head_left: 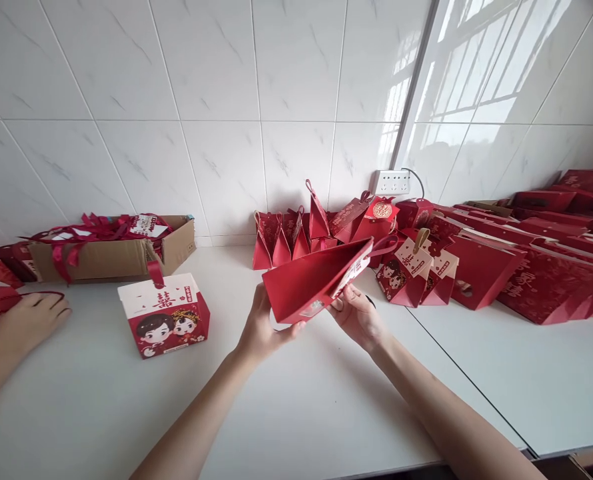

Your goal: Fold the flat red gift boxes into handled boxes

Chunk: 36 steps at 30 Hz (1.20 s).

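Both my hands hold a red paper gift box (316,277) tilted above the white floor, its open side toward me. My left hand (264,327) grips its lower left corner with curled fingers. My right hand (359,313) pinches its lower right edge near a white printed flap. A finished box with a cartoon couple and a red ribbon handle (164,317) stands to the left. Behind the held box stand several small folded red boxes (296,237).
A cardboard carton (111,253) full of red ribbons lies at the back left by the tiled wall. Another person's foot (19,323) rests at the far left. Flat red boxes (536,260) pile up at right, near a white power strip (390,181).
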Each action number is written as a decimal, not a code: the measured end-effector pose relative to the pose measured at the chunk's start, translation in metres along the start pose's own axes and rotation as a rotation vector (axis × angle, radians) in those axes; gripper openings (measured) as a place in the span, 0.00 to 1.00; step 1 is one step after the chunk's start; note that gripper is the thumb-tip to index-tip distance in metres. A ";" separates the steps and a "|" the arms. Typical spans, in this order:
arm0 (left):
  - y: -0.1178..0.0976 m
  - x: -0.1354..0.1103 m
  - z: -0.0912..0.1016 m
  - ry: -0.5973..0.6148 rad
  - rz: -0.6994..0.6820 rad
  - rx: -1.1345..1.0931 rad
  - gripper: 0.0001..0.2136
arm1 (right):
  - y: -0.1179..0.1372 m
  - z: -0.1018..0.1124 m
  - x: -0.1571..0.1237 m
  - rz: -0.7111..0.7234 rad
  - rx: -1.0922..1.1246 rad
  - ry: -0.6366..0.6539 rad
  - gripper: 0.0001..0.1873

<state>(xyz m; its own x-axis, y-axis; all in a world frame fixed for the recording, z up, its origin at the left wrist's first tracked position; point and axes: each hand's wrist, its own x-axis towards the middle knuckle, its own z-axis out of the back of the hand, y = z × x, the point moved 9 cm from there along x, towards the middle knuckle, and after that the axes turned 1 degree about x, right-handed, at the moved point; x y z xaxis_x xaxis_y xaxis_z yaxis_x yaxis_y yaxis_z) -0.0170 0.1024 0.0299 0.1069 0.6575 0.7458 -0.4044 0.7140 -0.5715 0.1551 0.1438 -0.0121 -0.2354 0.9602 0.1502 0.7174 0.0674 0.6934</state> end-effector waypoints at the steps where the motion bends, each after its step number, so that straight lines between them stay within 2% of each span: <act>1: 0.004 0.001 0.000 0.002 0.078 -0.093 0.21 | 0.000 -0.001 -0.001 -0.007 -0.015 -0.009 0.18; 4: 0.013 0.000 -0.008 0.044 0.316 -0.372 0.22 | 0.002 -0.006 -0.004 0.002 -0.082 0.006 0.24; 6: 0.013 0.002 -0.011 0.056 0.380 -0.456 0.23 | 0.002 -0.009 -0.005 0.013 -0.132 0.037 0.23; 8: 0.016 0.002 -0.015 0.063 0.474 -0.529 0.23 | 0.002 -0.010 -0.004 0.025 -0.209 0.048 0.27; 10: 0.025 -0.002 -0.022 0.091 0.644 -0.626 0.24 | 0.002 -0.008 -0.004 0.034 -0.316 0.031 0.32; 13: 0.038 -0.018 -0.035 0.162 0.977 -0.755 0.24 | 0.001 -0.005 -0.005 0.042 -0.416 -0.020 0.33; 16: 0.040 -0.030 -0.039 0.187 1.158 -0.800 0.24 | 0.000 -0.003 -0.006 0.039 -0.413 -0.066 0.33; 20: 0.039 -0.026 -0.038 0.182 1.115 -0.787 0.23 | 0.003 -0.003 -0.006 0.044 -0.384 -0.078 0.32; 23: 0.041 -0.017 -0.032 0.093 1.010 -0.781 0.19 | 0.005 -0.004 -0.005 0.041 -0.345 -0.052 0.31; 26: 0.039 -0.009 -0.024 0.016 0.895 -0.785 0.23 | 0.007 -0.002 -0.002 0.035 -0.284 -0.045 0.30; 28: 0.036 -0.006 -0.021 0.009 0.839 -0.787 0.25 | 0.007 0.001 -0.001 0.025 -0.219 -0.070 0.30; 30: 0.031 -0.004 -0.019 0.022 0.791 -0.783 0.25 | 0.004 0.008 0.001 -0.035 -0.153 -0.133 0.27; 33: 0.024 -0.001 -0.017 0.051 0.747 -0.794 0.23 | -0.010 0.019 -0.001 -0.209 -0.089 -0.255 0.21; 36: 0.021 -0.001 -0.017 0.071 0.743 -0.826 0.25 | -0.023 0.021 -0.004 -0.344 -0.089 -0.288 0.21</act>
<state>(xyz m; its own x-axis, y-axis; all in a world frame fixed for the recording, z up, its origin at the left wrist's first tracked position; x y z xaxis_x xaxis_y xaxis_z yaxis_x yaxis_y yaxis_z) -0.0104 0.1208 0.0119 0.1516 0.9814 0.1173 0.3371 0.0602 -0.9395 0.1535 0.1439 -0.0440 -0.2494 0.9230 -0.2929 0.5674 0.3844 0.7282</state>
